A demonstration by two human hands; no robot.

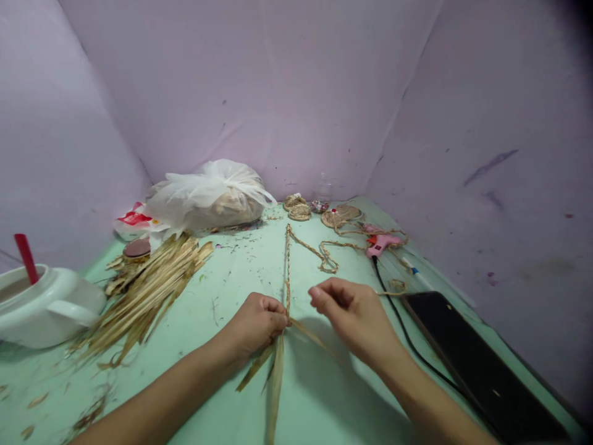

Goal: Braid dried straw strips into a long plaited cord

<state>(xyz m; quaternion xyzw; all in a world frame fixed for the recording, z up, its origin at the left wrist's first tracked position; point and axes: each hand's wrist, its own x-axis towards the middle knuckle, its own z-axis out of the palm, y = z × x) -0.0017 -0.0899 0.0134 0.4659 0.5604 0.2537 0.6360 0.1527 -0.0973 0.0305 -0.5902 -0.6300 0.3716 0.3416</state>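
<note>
A thin braid of dry, straw-coloured plant fibre [288, 266] runs toward me along the table's middle. My left hand [262, 321] pinches its near end between thumb and fingers. Below that grip, loose flat strands [276, 386] fan out toward me, and one blurred strand [312, 337] slants to the right. To the right of the braid my right hand [356, 312] is raised, with its fingers curled and thumb and forefinger close together. Whatever lies between those fingertips, if anything, I cannot make out. The slanting strand passes beneath this hand.
At left, a bundle of dry leaf strips [157, 290] lies beside a white pot [60, 303]. Behind sits a stuffed plastic bag [208, 194]. Coiled woven pieces [299, 212], a pink glue gun [383, 243] with black cord, and a dark phone [477, 364] occupy the back and right.
</note>
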